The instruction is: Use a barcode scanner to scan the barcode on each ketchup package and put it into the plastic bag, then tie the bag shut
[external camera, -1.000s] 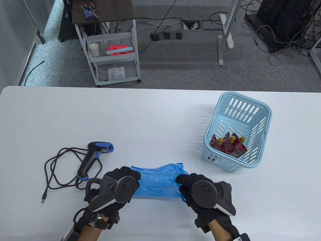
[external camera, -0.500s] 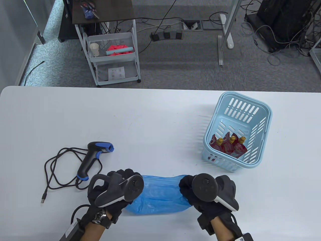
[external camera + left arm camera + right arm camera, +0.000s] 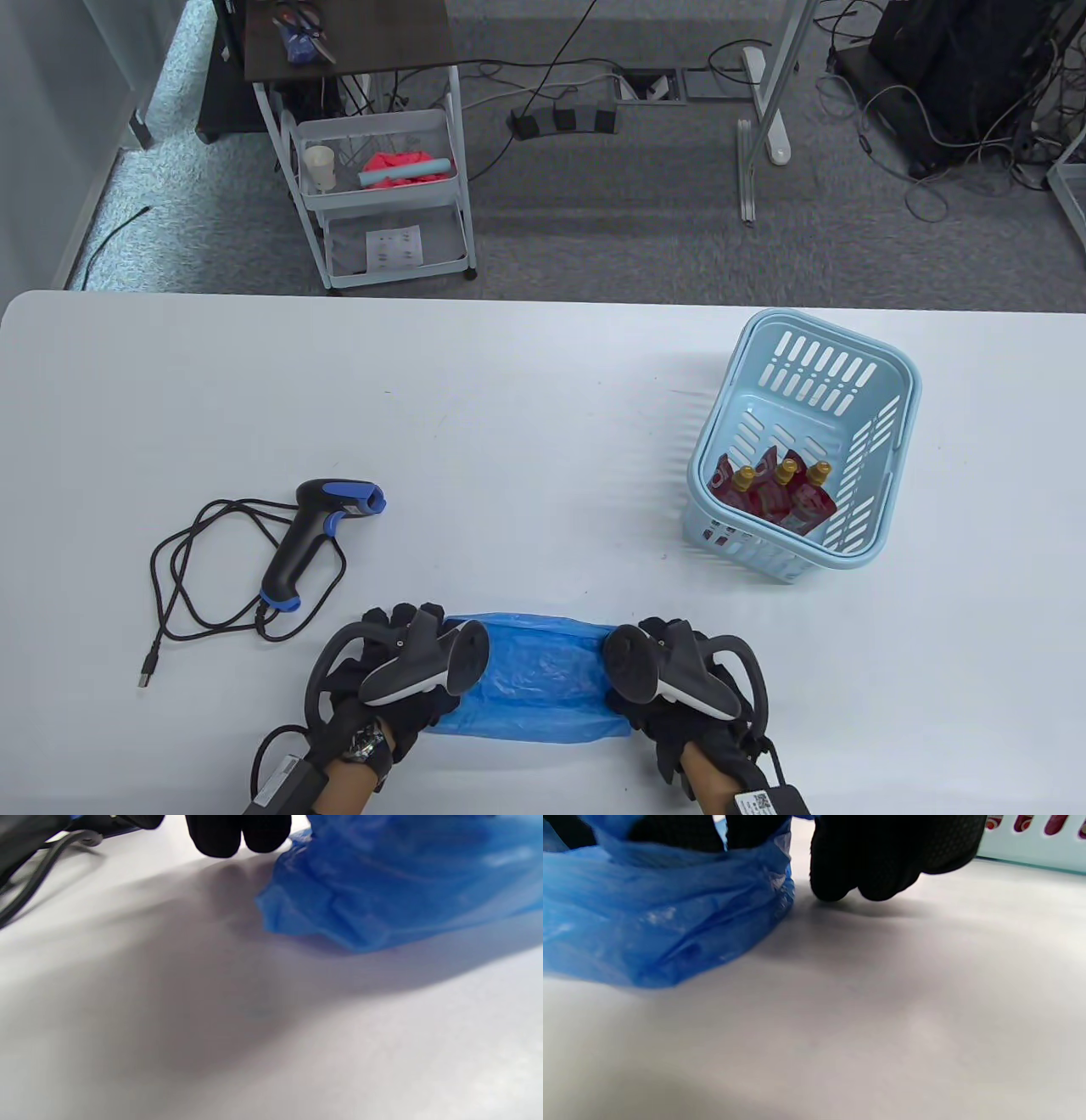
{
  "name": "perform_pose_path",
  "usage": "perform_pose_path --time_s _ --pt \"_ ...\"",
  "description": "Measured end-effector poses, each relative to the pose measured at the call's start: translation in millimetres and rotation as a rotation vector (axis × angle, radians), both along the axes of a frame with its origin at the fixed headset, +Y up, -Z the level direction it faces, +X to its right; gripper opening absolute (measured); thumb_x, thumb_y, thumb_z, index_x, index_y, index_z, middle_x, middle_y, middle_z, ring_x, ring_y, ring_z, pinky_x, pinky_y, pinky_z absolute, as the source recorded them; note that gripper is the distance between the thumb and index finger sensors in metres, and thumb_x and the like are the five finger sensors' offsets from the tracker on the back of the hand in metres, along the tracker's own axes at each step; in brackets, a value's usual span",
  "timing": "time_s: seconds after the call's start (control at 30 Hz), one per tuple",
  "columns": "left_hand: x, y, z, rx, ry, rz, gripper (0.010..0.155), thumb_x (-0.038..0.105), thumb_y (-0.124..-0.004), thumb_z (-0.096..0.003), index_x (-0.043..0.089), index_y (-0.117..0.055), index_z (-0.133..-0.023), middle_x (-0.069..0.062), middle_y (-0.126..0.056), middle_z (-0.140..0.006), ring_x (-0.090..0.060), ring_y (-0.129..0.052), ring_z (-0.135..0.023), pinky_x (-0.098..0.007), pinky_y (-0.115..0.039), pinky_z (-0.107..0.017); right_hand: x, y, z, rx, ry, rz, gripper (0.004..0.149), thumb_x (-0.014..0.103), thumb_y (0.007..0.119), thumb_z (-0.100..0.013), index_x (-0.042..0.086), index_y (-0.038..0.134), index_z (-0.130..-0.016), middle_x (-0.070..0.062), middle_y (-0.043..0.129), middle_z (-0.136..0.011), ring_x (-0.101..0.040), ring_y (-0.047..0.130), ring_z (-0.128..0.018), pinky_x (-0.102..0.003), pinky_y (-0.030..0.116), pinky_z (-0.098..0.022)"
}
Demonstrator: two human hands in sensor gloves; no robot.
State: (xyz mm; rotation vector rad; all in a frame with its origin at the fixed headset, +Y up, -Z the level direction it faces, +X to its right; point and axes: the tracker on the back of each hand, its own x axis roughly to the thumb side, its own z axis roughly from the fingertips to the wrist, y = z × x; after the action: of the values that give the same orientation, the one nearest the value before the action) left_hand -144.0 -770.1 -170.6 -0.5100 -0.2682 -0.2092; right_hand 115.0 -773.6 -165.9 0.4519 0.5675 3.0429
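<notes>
Right now both hands are working the blue plastic bag (image 3: 530,679) at the bottom centre of the table view, and nothing else is being touched. The left hand (image 3: 394,679) is gripping the bag's left end and the right hand (image 3: 679,688) its right end, so the film is stretched flat between them, just above the bottom edge of the frame. My guess is they are holding it this way to spread it and find the mouth before anything goes in.

In the right wrist view, two fingers (image 3: 678,834) are tucked into a fold of the plastic at upper left, while the other fingertips are curling down toward the table (image 3: 882,1005) beside the bag, free of it. In the left wrist view, only two dark fingertips (image 3: 237,836) are showing at the top edge, next to the crumpled blue edge; I cannot tell from there how the rest of that hand is pinching.

The barcode scanner (image 3: 318,531) is lying on its side to the left of centre, its cable (image 3: 191,577) looping toward the lower left, near the left hand but apart from it. It looks handy for that hand once the bag is open.

The ketchup packages (image 3: 776,497) are standing upright in the pale blue basket (image 3: 882,424) at the right of the frame, well apart from the bag. None looks scanned or bagged yet, so the task seems barely begun.
</notes>
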Motion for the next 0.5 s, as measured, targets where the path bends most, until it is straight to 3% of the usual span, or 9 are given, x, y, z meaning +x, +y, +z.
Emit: perform_pose_path --time_s 0.13,0.27,0.5 --pt "-5.8 1.4 -1.4 0.007 0.020 0.051 0.087 0.058 -0.085 -0.0381 0.043 -0.040 -0.112 -0.006 -0.044 -0.117 -0.038 -0.057 -0.111 -0.064 -0.053 -0.078 6.7 -1.4 -1.6 -0.017 -0.019 -0.049 0.070 0.047 0.087 -0.044 0.031 0.057 -0.106 -0.023 0.052 -0.109 -0.048 0.056 -0.093 -0.063 0.052 -0.070" --pt "-17.0 12.8 -4.1 0.027 0.079 0.226 0.077 0.054 -0.085 -0.0396 0.042 -0.052 -0.109 -0.005 -0.049 -0.117 -0.038 -0.062 -0.109 -0.063 -0.055 -0.077 7.4 -3.8 -2.4 -0.024 -0.029 -0.059 0.072 0.045 0.086 -0.045 0.030 0.054 -0.107 -0.024 0.046 -0.112 -0.049 0.051 -0.096 -0.064 0.049 -0.072" --pt "-37.7 45.1 -7.5 0.093 0.173 0.532 0.051 0.055 -0.076 -0.0449 0.032 -0.084 -0.089 -0.005 -0.057 -0.115 -0.041 -0.066 -0.106 -0.063 -0.056 -0.076 5.6 -3.8 -3.9 -0.028 -0.033 -0.059 0.073 0.044 0.086 -0.045 0.028 0.053 -0.108 -0.024 0.044 -0.113 -0.049 0.050 -0.096 -0.064 0.048 -0.072"
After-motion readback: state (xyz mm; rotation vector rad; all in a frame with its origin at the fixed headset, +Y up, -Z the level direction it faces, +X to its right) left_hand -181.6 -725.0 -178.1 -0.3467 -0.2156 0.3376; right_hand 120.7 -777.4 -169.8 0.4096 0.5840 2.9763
